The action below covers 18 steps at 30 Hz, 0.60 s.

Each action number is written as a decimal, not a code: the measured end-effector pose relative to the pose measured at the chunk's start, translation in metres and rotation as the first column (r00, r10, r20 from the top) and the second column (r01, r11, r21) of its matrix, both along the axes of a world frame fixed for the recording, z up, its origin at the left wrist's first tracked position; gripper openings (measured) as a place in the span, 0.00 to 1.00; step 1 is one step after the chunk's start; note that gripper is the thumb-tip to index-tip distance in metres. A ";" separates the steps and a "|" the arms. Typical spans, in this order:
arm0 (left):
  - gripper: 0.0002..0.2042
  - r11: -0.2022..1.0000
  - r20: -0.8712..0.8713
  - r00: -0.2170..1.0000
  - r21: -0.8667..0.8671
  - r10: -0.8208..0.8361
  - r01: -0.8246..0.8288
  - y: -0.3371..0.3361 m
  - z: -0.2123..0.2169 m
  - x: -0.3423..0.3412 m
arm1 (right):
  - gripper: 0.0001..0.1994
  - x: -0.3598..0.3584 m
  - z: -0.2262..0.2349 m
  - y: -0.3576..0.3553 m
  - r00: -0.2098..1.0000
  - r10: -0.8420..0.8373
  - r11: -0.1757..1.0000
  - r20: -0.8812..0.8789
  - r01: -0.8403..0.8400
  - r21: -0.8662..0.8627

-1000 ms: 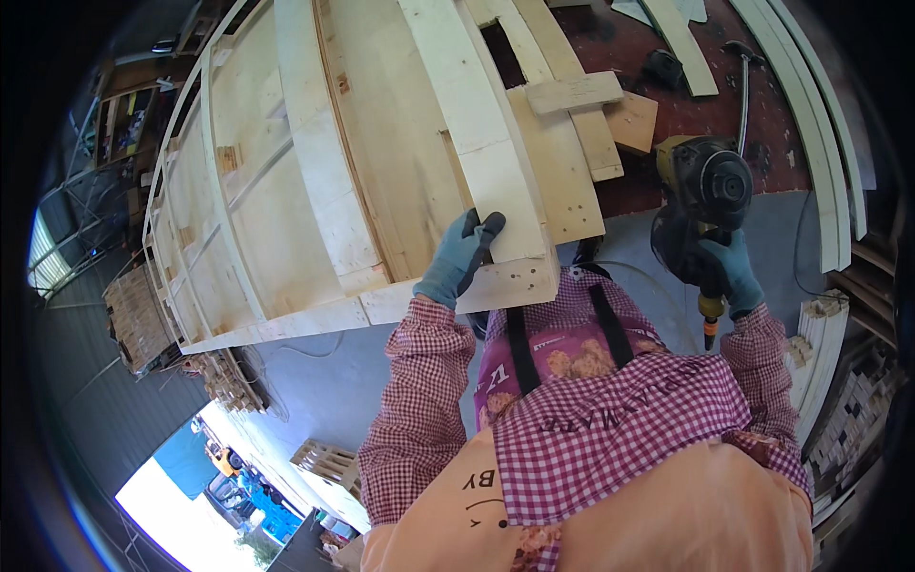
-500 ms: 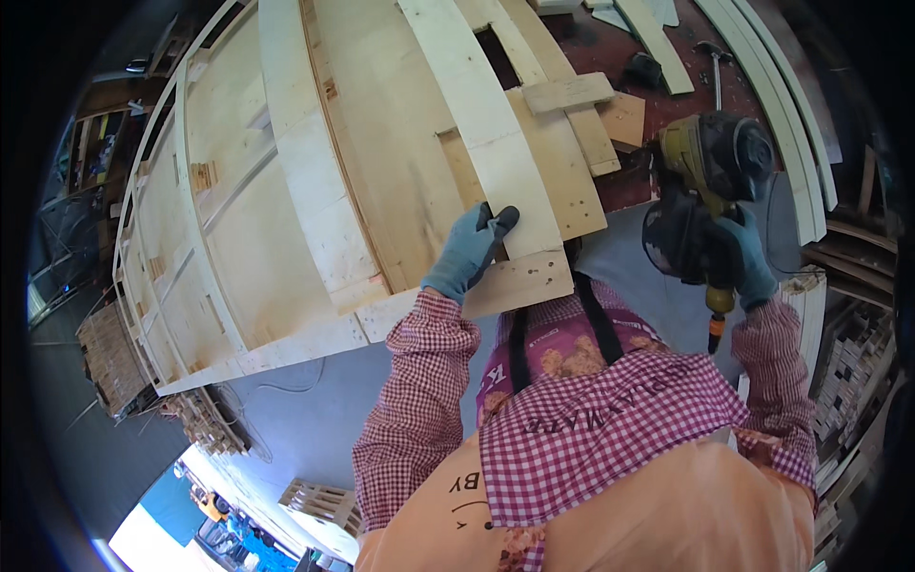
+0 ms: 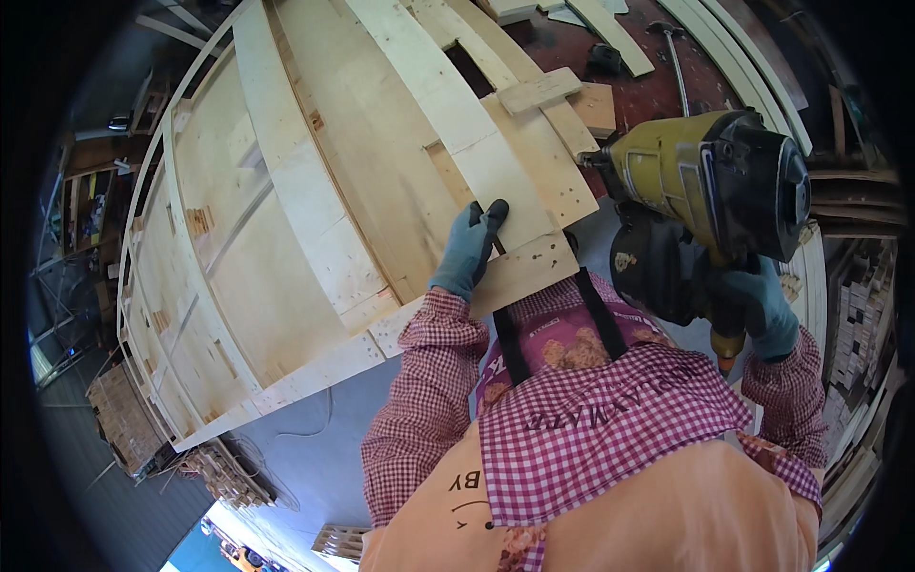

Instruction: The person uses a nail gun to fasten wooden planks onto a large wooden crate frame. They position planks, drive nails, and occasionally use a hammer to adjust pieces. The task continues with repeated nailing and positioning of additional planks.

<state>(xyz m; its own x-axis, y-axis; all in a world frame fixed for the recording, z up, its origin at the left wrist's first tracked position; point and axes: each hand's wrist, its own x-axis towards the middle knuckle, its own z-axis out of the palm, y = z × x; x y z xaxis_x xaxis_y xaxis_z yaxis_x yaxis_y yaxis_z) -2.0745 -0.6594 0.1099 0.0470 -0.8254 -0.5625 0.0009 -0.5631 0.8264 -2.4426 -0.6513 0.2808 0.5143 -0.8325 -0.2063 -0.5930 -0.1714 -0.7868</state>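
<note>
My left hand [image 3: 467, 250], in a blue glove with dark fingertips, is closed on the near end of a long pale wooden plank [image 3: 477, 153]. That end meets a short wooden crosspiece [image 3: 526, 274] with several nail marks, at the edge of a large wooden panel [image 3: 362, 133]. A yellow and black nail gun [image 3: 667, 176] is held up by its handle in my gloved right hand [image 3: 770, 310]. Its nose points left, just beyond the corner of a nailed board [image 3: 564, 202]. The fingers round the handle are partly hidden by the tool.
A hammer [image 3: 679, 71], a black object [image 3: 603, 59] and loose wood pieces lie on a dark red surface [image 3: 553, 43] at the far right. Long boards [image 3: 734, 57] run along the right side. Stacked timber [image 3: 858, 305] stands beyond my right arm; a hose [image 3: 310, 434] lies on the floor.
The nail gun has risen closer to the camera, and its nose has swung round to point left toward the panel. My left hand keeps its grip; the view has shifted slightly.
</note>
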 end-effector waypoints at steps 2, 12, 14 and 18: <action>0.18 1.000 0.066 0.998 0.020 -0.024 0.023 -0.001 -0.007 0.000 | 0.11 0.011 0.011 0.008 0.912 -0.391 0.817 0.127 0.280 0.504; 0.24 0.988 0.514 0.852 -0.058 -0.096 0.146 -0.004 -0.034 -0.010 | 0.08 0.018 0.026 0.020 0.951 -0.301 0.855 0.067 0.238 0.462; 0.24 0.989 0.433 0.890 0.021 -0.141 0.147 -0.007 0.001 -0.017 | 0.07 0.012 0.020 0.022 1.000 -0.024 0.969 0.020 0.018 0.246; 0.23 0.998 0.428 0.902 0.027 -0.060 0.054 0.001 0.004 -0.013 | 0.15 0.028 0.032 0.020 0.965 -0.252 0.872 0.075 0.193 0.449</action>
<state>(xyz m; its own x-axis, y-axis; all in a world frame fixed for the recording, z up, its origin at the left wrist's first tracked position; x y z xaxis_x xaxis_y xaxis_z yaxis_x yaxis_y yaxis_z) -2.0875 -0.6581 0.1144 0.2395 -0.8259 -0.5105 -0.3841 -0.5635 0.7314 -2.4144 -0.6312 0.3129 0.3723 -0.7694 -0.5190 -0.4649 0.3294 -0.8218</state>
